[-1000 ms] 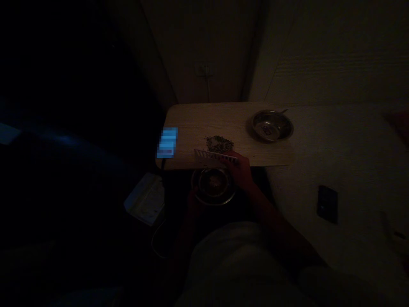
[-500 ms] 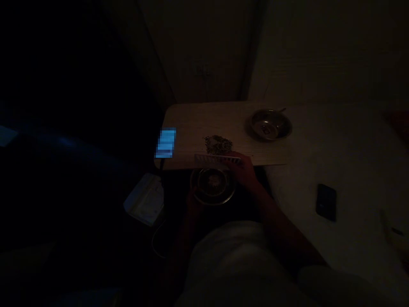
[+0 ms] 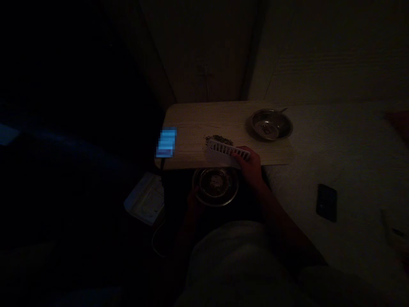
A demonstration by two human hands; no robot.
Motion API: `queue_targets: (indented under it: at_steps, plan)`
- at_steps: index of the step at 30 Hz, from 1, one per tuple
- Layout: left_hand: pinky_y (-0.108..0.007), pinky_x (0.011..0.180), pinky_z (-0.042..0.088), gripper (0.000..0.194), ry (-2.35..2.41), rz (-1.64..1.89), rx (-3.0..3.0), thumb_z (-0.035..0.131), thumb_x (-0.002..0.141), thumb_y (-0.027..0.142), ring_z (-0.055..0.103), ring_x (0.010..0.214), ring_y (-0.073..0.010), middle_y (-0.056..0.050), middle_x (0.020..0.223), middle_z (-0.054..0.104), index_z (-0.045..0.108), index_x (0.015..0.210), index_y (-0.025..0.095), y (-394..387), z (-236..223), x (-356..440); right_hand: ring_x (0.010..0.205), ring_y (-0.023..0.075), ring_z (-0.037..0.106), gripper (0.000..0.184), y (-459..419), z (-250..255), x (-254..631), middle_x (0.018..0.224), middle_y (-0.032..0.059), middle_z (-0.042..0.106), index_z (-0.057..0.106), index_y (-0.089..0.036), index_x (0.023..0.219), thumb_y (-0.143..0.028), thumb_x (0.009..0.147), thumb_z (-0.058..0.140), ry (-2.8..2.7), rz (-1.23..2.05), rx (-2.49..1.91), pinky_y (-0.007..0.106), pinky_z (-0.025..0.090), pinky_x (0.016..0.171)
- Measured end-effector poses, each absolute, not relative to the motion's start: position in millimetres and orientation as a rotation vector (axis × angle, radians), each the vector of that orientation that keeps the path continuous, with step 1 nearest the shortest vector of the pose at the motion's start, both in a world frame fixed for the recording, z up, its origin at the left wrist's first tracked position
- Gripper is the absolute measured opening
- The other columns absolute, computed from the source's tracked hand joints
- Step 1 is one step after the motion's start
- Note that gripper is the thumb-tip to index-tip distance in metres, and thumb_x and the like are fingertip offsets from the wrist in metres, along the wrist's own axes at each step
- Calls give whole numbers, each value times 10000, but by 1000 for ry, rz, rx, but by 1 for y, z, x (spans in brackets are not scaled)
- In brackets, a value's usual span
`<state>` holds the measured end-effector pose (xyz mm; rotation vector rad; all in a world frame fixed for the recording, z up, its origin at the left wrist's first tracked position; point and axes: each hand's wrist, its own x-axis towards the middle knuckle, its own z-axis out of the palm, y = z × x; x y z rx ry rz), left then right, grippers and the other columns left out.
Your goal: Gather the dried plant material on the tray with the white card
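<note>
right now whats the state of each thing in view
dark green crumb pile, loose on wooden tabletop
white plastic comb, held against the pile
right hand, shut on the comb
lower steel bowl, dark contents, unclear
left hand, dim at its rim, grip unclear
upper steel bowl, on the tabletop, something shiny inside
black phone, screen dark
blurred screen, lit

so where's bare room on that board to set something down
Bare wood shows on the board between the glowing phone and the dark crumbly heap, and behind the heap. It's crowded front right, where the right hand holds a white comb by the heap, near the steel bowl.
</note>
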<state>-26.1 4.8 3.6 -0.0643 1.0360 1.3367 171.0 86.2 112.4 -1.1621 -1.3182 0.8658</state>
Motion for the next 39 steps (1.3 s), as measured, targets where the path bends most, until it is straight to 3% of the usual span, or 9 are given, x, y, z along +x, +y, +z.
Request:
queue_targets:
  at_steps: [9, 15, 31, 39]
  plan:
    - [-427, 1051, 425, 178, 1029, 1338, -69, 594, 763, 222, 567, 1207, -301, -78, 924, 760, 720, 875, 168, 4, 7, -25, 774, 165, 622, 226, 86, 110, 177, 848, 24, 691, 679, -197, 894, -402, 804, 642, -1258, 705, -1203, 282, 485, 722]
    - [-442, 1059, 407, 219, 977, 1333, -36, 639, 730, 231, 569, 1203, -299, -81, 948, 756, 716, 923, 162, 3, 0, -28, 795, 175, 629, 242, 86, 110, 179, 875, 35, 697, 679, -204, 928, -413, 823, 618, -1295, 661, -1217, 298, 497, 747]
    - [-457, 1055, 416, 216, 975, 1321, -45, 620, 745, 228, 560, 1211, -319, -97, 988, 750, 719, 922, 156, 3, 3, -26, 767, 166, 611, 226, 87, 111, 178, 842, 19, 684, 684, -204, 894, -408, 808, 637, -1330, 767, -1177, 284, 482, 720]
    - [-447, 1070, 399, 167, 1000, 1329, -80, 604, 759, 208, 570, 1201, -304, -77, 899, 760, 723, 868, 167, 4, 4, -27, 777, 163, 616, 198, 86, 114, 178, 843, 16, 687, 689, -201, 884, -378, 805, 649, -1295, 741, -1155, 282, 474, 725]
